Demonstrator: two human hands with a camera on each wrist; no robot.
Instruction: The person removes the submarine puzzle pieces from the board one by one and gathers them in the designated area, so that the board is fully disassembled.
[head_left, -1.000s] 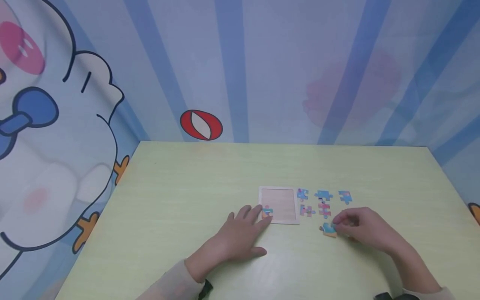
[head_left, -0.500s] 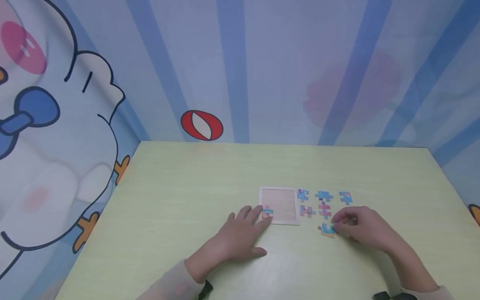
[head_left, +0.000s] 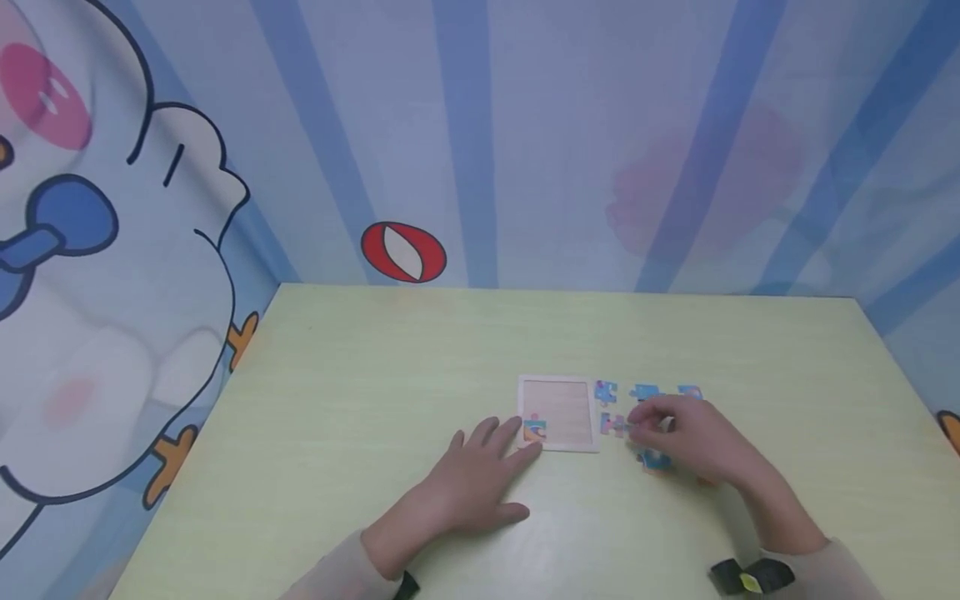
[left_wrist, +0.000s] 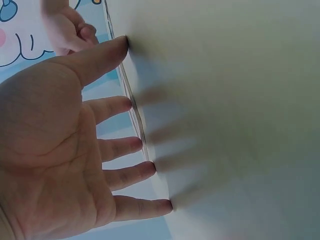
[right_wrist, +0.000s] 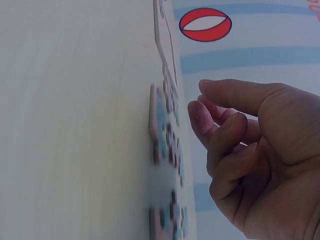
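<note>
Spread with straight fingers, my left hand (head_left: 476, 479) rests its fingertips on the table at the lower left of a shallow puzzle frame (head_left: 558, 377). Inside the frame's lower left corner lies one jigsaw piece (head_left: 535, 430). My right hand (head_left: 693, 433) hovers over loose pieces to the right of the frame. In the right wrist view, the right hand (right_wrist: 265, 155) has relaxed, bent fingers, with a gap between thumb and index finger and no piece visible there. Under it sits a blue-and-orange piece (head_left: 655, 461). The hand covers part of the middle row.
Right of the frame lie a blue piece (head_left: 605, 392), another blue piece (head_left: 645, 391), a third (head_left: 690, 390) and a pink piece (head_left: 609, 423). An orange edge (head_left: 705, 482) shows below the right wrist. A printed cloth (head_left: 555, 150) hangs behind the pale table (head_left: 390, 358).
The blue-and-orange piece slid slightly left with my right hand. That hand then moved left and away over the middle row. My left hand stayed almost still, shifting slightly down.
</note>
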